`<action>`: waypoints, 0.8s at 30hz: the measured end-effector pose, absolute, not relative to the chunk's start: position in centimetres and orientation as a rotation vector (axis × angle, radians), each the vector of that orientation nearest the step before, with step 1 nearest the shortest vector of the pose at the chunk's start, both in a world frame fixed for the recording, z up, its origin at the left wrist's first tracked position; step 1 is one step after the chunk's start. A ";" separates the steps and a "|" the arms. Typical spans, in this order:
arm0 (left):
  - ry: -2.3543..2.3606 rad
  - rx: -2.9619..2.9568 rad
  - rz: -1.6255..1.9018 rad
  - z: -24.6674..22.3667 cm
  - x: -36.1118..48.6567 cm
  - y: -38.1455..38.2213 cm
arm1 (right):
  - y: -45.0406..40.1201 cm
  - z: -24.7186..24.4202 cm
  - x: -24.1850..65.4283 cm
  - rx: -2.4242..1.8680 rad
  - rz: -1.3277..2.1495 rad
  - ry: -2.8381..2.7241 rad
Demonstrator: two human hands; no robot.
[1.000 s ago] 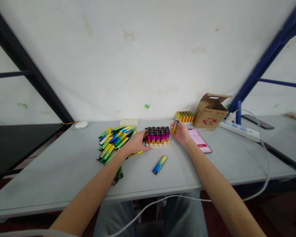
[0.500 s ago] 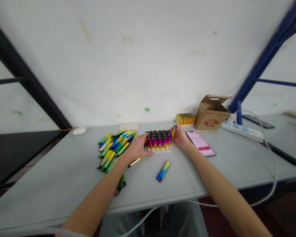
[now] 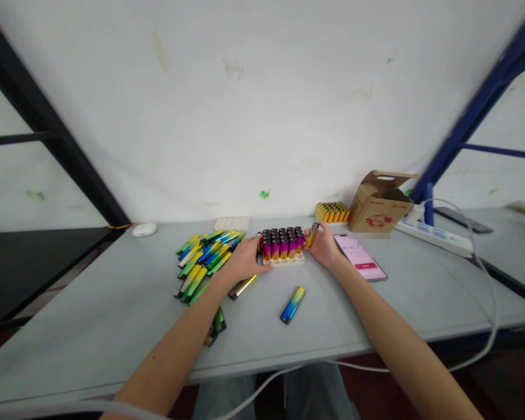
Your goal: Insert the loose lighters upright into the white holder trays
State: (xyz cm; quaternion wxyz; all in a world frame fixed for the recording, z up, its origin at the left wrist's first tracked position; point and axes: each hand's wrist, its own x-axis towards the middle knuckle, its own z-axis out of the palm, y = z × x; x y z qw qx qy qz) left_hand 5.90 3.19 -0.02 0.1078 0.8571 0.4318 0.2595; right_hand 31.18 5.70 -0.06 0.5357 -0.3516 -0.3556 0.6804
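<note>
A white tray (image 3: 284,262) holds rows of upright purple-and-orange lighters (image 3: 282,245) with black tops. My left hand (image 3: 246,258) is at the tray's left side, thumb at its front corner, fingers round the edge; what its fingertips grip is partly hidden. On the right of the tray, my right hand (image 3: 322,244) pinches a single yellowish lighter (image 3: 314,234), tilted, beside the rows. Nearer the front edge lies a blue-and-yellow lighter (image 3: 293,304). A pile of green, yellow and blue lighters (image 3: 205,259) spreads left of my left hand.
Behind the pile is a white perforated tray (image 3: 231,223). Yellow-orange lighters (image 3: 332,213) stand beside an open cardboard box (image 3: 378,204). A phone (image 3: 361,258) lies right of my right hand, a power strip (image 3: 437,236) farther right. A white case (image 3: 144,230) sits back left.
My right hand has shifted slightly away from the rows, and its lighter is tilted more to the right. The whole view has moved slightly. My left hand stays at the tray.
</note>
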 end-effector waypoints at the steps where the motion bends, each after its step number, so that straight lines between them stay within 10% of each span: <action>1: 1.276 2.526 0.753 0.0 5.9 3.3 | 5.6 0.0 31.2 -0.829 1.635 -0.853; 24: 1.265 2.486 0.799 -0.5 5.4 3.4 | 5.4 0.2 31.3 -0.979 1.664 -0.882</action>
